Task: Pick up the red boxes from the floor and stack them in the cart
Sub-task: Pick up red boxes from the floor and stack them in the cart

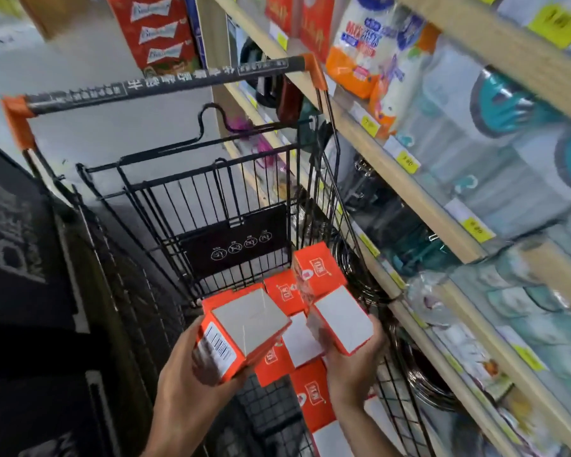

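Observation:
My left hand (192, 374) grips a red box with a white end and a barcode (241, 328), held over the black wire cart (211, 192). A second red box with a white face (342, 319) is held by my right hand (353, 361), just to the right of the first. Several more red boxes (314, 394) lie in the cart's basket below both hands, and one (317, 272) stands upright against the right wire wall.
The cart's handle bar with orange ends (165, 84) crosses the upper view. Wooden shelves (419, 199) packed with goods and yellow price tags run close along the cart's right side. A dark panel with white lettering (17, 239) stands on the left.

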A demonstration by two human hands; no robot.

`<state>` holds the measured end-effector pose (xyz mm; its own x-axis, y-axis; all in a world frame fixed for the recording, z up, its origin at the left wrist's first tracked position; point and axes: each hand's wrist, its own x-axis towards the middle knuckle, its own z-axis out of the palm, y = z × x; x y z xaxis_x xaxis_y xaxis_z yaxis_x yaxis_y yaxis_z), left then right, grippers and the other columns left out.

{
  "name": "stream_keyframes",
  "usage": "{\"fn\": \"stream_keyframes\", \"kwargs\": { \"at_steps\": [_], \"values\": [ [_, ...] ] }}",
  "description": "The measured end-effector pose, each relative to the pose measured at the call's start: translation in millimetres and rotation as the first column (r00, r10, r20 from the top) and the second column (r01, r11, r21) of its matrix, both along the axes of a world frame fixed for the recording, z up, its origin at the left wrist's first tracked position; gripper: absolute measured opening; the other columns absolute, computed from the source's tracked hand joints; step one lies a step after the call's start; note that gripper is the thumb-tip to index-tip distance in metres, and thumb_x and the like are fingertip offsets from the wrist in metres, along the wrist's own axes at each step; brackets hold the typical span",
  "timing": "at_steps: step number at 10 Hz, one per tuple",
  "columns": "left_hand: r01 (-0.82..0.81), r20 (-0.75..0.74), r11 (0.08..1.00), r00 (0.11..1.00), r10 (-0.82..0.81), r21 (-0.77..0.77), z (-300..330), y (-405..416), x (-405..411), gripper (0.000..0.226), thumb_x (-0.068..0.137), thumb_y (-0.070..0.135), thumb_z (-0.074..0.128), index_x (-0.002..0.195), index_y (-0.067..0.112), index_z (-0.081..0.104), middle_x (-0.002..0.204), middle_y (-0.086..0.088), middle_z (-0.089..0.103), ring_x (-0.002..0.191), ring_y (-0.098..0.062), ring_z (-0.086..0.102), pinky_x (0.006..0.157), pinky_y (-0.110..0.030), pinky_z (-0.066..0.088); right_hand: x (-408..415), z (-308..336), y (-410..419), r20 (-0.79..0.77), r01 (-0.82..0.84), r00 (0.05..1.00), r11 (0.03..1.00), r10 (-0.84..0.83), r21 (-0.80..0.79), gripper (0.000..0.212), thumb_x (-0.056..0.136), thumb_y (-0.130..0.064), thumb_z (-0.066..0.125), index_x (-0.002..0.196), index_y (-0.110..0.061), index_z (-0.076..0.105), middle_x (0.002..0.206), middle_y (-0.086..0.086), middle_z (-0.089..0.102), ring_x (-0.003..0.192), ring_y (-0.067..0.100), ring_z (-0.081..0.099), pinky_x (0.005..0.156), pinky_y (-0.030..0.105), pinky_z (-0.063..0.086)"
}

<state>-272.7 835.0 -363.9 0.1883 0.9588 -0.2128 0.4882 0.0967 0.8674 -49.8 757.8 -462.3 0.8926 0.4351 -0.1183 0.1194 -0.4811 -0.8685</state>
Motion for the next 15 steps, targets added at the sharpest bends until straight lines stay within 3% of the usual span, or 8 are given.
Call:
{"fn": "stream_keyframes", "kwargs": {
  "at_steps": [2,3,4,6,9,11,13,15],
  "values": [
    [0.009,-0.058,0.997,0.998,-0.013,-0.075,-31,-4,4,0.112,0.044,0.04,0.099,0.143,0.025,0.049,0.126,0.004,0.066,0.115,-0.016,0.062,0.098,-0.036,0.049,-4,-56,10,0.041,0.116,0.992,0.991,-0.119,0.069,0.1,0.067,-0.046,0.092,0.146,-0.033,0.032,0.141,0.004,0.041,0.127,0.036,0.051,0.083,0.059,0.057],
    [-0.029,-0.064,0.997,0.998,0.024,-0.077,-32,-7,5,0.119,0.03,0.071,0.09,0.137,0.038,0.049,0.116,0.02,0.065,0.107,-0.001,0.062,0.087,-0.025,0.048,-2,-67,9,0.031,0.111,0.993,0.992,-0.113,0.065,0.106,0.068,-0.043,0.094,0.15,-0.037,0.027,0.146,0.004,0.036,0.132,0.035,0.046,0.086,0.061,0.055],
    [-0.09,-0.021,0.987,0.996,0.088,-0.134,-30,-7,15,0.096,0.032,0.066,0.093,0.116,0.056,0.048,0.103,0.034,0.065,0.097,0.014,0.06,0.078,-0.017,0.047,-5,-57,-2,0.049,0.037,0.998,0.999,-0.039,0.025,0.123,0.062,-0.042,0.097,0.157,-0.038,0.018,0.158,-0.002,0.026,0.147,0.026,0.03,0.107,0.061,0.045],
    [-0.184,0.012,0.975,0.982,0.186,-0.123,-40,11,30,0.089,0.06,0.014,0.095,0.135,0.025,0.048,0.108,0.019,0.061,0.098,0.003,0.06,0.075,-0.019,0.052,16,-52,-40,0.011,-0.101,0.995,0.995,0.101,-0.008,0.122,0.062,-0.035,0.098,0.16,-0.034,0.024,0.165,-0.005,0.02,0.156,0.017,0.014,0.125,0.039,0.02],
    [-0.281,0.137,0.959,0.949,0.284,-0.035,-73,48,88,0.093,0.069,0.001,0.087,0.14,0.024,0.032,0.124,0.011,0.052,0.12,0.0,0.052,0.093,-0.019,0.048,18,26,-31,0.276,-0.3,0.935,0.912,0.222,0.281,0.112,0.072,-0.017,0.086,0.159,-0.033,0.017,0.163,0.01,0.031,0.151,0.03,0.032,0.123,0.045,0.03],
    [-0.344,0.165,0.937,0.922,0.35,-0.065,-106,46,146,0.085,0.07,0.005,0.087,0.136,0.021,0.036,0.124,0.003,0.05,0.118,-0.006,0.054,0.094,-0.011,0.048,49,33,-33,0.325,-0.43,0.874,0.887,0.361,0.169,0.092,0.074,-0.012,0.079,0.148,0.013,0.03,0.155,0.03,0.035,0.153,0.007,0.023,0.126,0.029,0.02],
    [-0.265,0.323,0.956,0.9,0.292,-0.126,-147,10,181,0.07,0.087,0.057,0.063,0.14,0.033,0.024,0.137,0.01,0.045,0.128,-0.003,0.048,0.101,-0.017,0.04,60,30,-41,0.209,-0.44,0.895,0.86,0.395,0.257,0.088,0.079,-0.014,0.074,0.149,0.014,0.029,0.163,-0.001,0.033,0.151,0.003,0.027,0.123,0.03,0.024],
    [-0.239,0.237,0.961,0.934,0.267,-0.14,-145,4,170,0.04,0.097,0.056,0.046,0.13,0.045,0.025,0.13,0.023,0.047,0.119,0.001,0.054,0.086,-0.007,0.044,70,31,-43,0.338,-0.455,0.86,0.875,0.383,0.166,0.082,0.083,-0.02,0.07,0.151,0.005,0.032,0.163,-0.024,0.027,0.153,0.005,0.022,0.125,0.027,0.02]
  ]
}}
